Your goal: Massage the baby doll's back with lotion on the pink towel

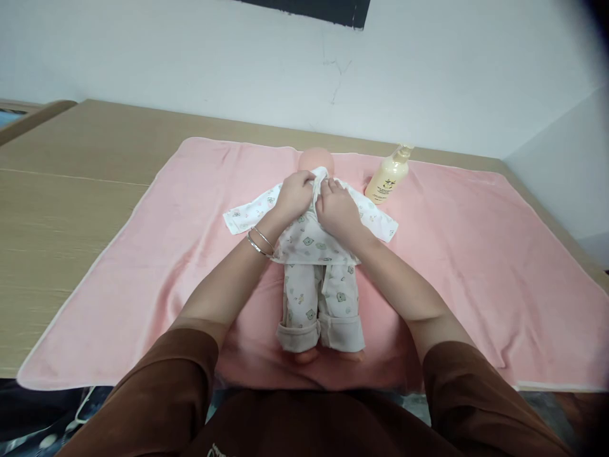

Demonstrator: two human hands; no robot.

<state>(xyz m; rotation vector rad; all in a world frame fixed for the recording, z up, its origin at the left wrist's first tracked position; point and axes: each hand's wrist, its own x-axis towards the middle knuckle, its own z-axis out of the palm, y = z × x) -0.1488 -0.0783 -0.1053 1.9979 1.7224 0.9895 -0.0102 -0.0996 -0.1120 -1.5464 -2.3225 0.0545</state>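
Note:
A baby doll point(316, 160) lies on its back on a pink blanket point(190, 209), its head at the far side. It wears a white patterned shirt point(309, 244) with both sleeves spread out and white patterned trousers point(301, 298) with rolled cuffs. At the shirt's neckline, my left hand point(295, 193) pinches the collar cloth. Close beside it, my right hand point(337, 206) grips the front of the shirt near the collar. My hands and the cloth hide the doll's lower face and neck.
A pump bottle point(387, 178) of pale yellow liquid leans on the blanket, right of the doll's head. The wooden table point(61, 190) runs up to a white wall behind.

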